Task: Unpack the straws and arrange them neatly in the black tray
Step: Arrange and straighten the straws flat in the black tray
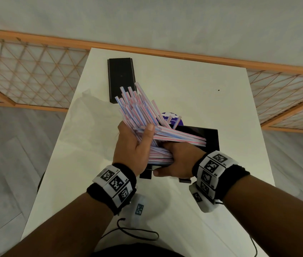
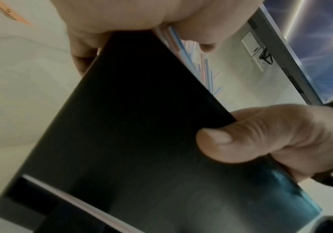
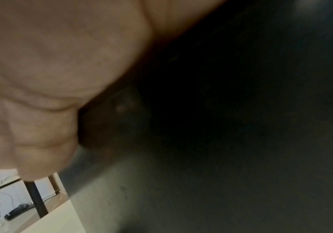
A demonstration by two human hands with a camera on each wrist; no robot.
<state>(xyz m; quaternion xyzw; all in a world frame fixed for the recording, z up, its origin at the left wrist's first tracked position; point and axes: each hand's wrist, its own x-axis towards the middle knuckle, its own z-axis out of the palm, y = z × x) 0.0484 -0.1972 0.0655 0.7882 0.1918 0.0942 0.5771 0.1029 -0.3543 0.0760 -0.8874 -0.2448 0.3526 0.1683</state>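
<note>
Right hand (image 1: 176,160): thumb under the near edge of the black tray (image 1: 210,138), fingers hidden beneath the straws (image 1: 139,110), apparently clamped on tray and lower bundle together; tray held lifted and tilted above the white desk (image 1: 184,80). Left hand (image 1: 134,143): clamped round a splayed fan of straws, thumb across the top, ends pointing away and to the right. Crumpled clear wrapper (image 1: 89,108) lies left on the desk. Purple round label (image 1: 173,118) just past the tray. A second black tray (image 1: 121,78) sits farther back.

Judgement: the fan is uneven. Best to loosen the left-hand grasp slightly, tap the ends flush against a tray wall, then lay the straws parallel.

Left wrist view alone shows the tray's underside (image 2: 141,141), the right thumb (image 2: 261,135) pressed on it, and a wall socket (image 2: 255,50). Right wrist view: blurred palm, dark surface only.
</note>
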